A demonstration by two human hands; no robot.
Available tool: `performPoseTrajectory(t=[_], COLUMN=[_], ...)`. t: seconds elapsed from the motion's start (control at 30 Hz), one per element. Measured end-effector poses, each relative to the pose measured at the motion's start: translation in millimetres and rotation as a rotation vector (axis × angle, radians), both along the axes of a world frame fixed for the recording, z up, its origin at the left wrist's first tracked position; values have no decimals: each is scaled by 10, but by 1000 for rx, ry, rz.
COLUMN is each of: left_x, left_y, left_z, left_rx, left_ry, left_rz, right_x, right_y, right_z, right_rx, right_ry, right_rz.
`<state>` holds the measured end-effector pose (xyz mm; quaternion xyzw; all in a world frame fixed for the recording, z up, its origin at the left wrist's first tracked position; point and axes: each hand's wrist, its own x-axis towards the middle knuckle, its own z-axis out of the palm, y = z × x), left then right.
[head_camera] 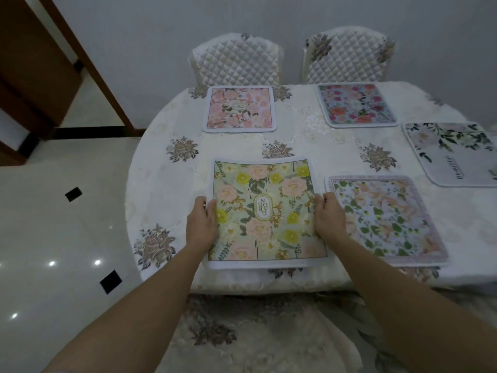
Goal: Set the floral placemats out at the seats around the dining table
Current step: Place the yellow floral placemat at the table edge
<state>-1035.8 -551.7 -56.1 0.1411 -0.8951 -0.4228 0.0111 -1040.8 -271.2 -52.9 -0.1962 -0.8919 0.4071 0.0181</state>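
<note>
Gripping green-and-yellow floral fabric placemat point(262, 211) by side edges, left hand point(202, 222) and right hand point(328, 216) equally near; mat centred between them, at near rim of cream-clothed bench point(166, 184).

The left hand point(201, 222) and right hand point(329, 219) grip the side edges of a green placemat point(263, 211) at the near edge of the tabletop point(174, 184). A leafy placemat point(384, 219) lies just beside it. A pink placemat point(239, 109) and a blue placemat point(356, 105) lie before two quilted chairs point(236, 60), and a white placemat point(451, 154) lies at the far right.

Wooden door point(35, 63), tiled floor point(53, 224), grey wall point(161, 28)
</note>
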Motion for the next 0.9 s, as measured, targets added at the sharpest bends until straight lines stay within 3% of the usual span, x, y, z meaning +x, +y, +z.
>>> performPoseTrajectory(t=[0.3, 0.7, 0.9], left_x=[20, -104, -88], left_y=[-403, -529, -503], left_z=[-305, -746, -746], left_rx=[20, 104, 119], left_ry=[-6, -216, -224], left_rz=[-31, 29, 75], right_x=[110, 66, 31], right_y=[-423, -369, -335], right_z=[-318, -893, -885], right_rx=[103, 119, 133], right_ry=[-16, -159, -216], right_rz=[-67, -24, -8])
